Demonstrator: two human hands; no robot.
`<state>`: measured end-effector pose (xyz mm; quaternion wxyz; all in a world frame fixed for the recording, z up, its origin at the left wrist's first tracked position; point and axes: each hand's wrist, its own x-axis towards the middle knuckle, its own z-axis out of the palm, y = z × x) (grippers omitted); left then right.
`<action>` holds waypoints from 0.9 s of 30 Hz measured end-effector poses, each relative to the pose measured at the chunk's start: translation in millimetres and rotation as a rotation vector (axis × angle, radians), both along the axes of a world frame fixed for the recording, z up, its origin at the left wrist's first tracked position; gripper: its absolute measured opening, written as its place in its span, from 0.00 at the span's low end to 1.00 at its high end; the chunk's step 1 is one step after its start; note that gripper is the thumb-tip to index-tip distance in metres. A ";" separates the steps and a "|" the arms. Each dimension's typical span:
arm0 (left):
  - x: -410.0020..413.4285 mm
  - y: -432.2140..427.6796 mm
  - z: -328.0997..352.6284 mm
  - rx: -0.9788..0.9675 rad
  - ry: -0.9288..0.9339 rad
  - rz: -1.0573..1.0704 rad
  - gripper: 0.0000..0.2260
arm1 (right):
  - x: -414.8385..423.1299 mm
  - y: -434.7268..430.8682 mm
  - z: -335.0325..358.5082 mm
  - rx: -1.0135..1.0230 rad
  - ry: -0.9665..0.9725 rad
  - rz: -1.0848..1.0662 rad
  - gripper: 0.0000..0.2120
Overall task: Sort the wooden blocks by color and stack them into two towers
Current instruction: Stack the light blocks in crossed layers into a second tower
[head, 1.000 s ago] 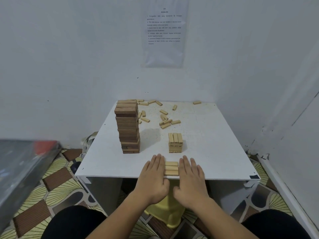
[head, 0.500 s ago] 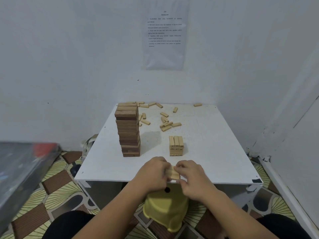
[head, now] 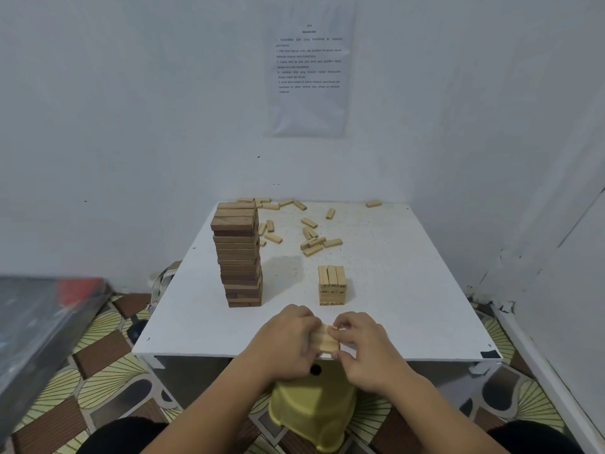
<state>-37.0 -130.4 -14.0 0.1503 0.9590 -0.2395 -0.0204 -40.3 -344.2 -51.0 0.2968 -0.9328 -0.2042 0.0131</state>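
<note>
Pale blocks held in both my hands

My left hand (head: pixel 288 339) and right hand (head: pixel 361 344) pinch the light blocks (head: pixel 324 339) at the table (head: pixel 409 290) edge.

head-worn camera looks forward and down at the table (head: pixel 393 290).

Dim, cool, even light. Soft shadow right of dark tower (head: pixel 239 257) on tabletop (head: pixel 393 273). Wide-angle bending at edges; lower-left grey object (head: pixel 42 322) blurred.
</note>
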 end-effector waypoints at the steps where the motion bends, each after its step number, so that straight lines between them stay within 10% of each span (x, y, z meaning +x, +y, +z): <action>1: -0.6 0.5 0.9 -0.004 0.002 -0.004 0.20 | -0.5 -1.3 -0.2 0.029 -0.004 0.003 0.22; 14: 29.5 -8.1 46.7 -0.420 -0.060 0.083 0.27 | 43.2 -28.2 69.8 0.236 -0.162 0.065 0.17; 27: 93.2 -11.6 35.9 -0.383 0.048 0.149 0.24 | 110.6 -26.9 54.4 0.155 -0.132 0.058 0.17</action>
